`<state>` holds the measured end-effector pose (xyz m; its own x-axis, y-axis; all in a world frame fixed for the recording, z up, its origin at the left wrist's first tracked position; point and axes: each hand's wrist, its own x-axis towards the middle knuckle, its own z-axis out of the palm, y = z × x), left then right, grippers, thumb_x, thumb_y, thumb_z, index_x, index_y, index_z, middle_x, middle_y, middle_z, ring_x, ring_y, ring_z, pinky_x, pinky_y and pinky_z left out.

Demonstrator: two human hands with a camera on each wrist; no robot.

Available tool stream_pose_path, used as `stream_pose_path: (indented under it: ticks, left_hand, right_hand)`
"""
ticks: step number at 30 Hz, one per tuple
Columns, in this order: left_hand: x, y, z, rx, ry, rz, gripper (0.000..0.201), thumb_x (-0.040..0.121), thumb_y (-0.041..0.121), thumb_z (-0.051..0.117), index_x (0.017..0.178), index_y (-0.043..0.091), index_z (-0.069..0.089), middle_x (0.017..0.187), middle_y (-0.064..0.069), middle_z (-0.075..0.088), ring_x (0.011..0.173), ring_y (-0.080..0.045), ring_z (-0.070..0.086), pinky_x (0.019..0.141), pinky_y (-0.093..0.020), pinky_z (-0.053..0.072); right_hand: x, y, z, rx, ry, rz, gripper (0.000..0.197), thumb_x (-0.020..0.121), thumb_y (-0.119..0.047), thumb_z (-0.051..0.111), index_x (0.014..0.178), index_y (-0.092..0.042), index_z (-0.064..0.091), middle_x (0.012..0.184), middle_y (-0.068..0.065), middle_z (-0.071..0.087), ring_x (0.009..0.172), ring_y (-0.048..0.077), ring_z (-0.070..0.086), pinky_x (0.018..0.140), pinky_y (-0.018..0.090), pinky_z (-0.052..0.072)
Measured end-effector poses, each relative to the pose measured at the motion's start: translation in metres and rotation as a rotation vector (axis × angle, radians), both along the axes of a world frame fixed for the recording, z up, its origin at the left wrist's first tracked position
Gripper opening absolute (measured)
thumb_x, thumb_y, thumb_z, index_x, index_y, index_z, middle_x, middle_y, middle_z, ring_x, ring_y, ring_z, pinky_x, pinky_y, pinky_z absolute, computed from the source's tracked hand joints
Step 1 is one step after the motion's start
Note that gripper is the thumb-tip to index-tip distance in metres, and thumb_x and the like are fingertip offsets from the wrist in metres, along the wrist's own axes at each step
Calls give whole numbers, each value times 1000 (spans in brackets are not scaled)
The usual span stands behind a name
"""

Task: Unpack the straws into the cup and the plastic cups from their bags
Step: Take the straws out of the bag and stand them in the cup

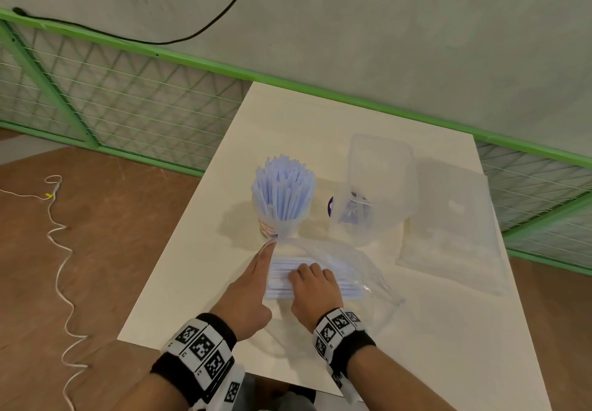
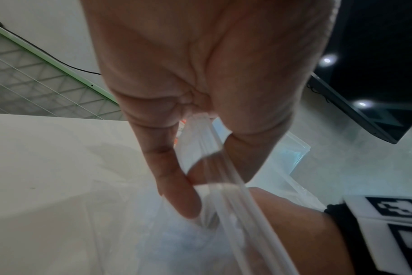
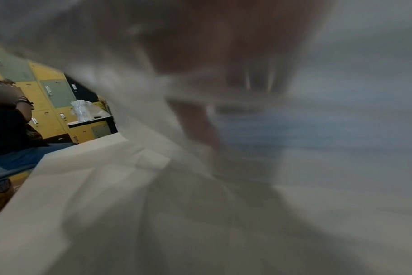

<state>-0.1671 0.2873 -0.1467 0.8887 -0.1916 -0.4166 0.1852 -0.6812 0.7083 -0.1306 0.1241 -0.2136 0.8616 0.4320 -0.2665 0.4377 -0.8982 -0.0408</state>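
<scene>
A printed cup [image 1: 270,229] on the white table [image 1: 320,122] holds a dense bunch of pale blue straws [image 1: 282,186]. In front of it lies a clear zip bag [image 1: 368,279] with more straws [image 1: 282,274] inside. My left hand [image 1: 267,252] pinches the bag's zip rim [image 2: 200,147] between finger and thumb [image 2: 214,186], holding the mouth up. My right hand [image 1: 309,274] reaches into the bag, fingers curled over the straw bundle. The right wrist view is blurred; it shows fingers [image 3: 200,122] behind the bag film and bluish straws [image 3: 270,130].
A stack of plastic cups in a clear bag [image 1: 378,186] stands right of the straw cup. A flat clear bag [image 1: 448,228] lies further right. A green mesh fence [image 1: 144,106] runs behind the table. A white cable [image 1: 57,250] trails on the floor left.
</scene>
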Motion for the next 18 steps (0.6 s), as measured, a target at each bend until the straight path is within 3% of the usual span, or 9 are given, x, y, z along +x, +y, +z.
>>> stream_pose_path:
  ticks: [3,9,18]
  left_hand:
    - [2,1,3,2,7,12,111,74,-3,55,153,38,-12,161,21,-6,118,-20,55,89,-25,48]
    - [2,3,6,-3,30,12,111,75,-3,54,152,39,-13,161,21,-5,115,-20,56,91,-28,49]
    - [4,5,6,-3,15,20,111,74,-2,56,152,38,-12,161,19,-5,120,-18,54,83,-21,44]
  right_hand:
    - [1,1,1,-57,23,16,32,83,-11,53,115,-12,59,118,7,57,112,30,50,97,40,36]
    - [3,4,3,-111,80,19,38,85,-18,56,123,-14,52,120,7,59,115,30,48,99,42,32]
    - [5,7,13,-187,122,86,25,87,-17,55,111,-11,60,114,9,60,111,32,52,98,44,34]
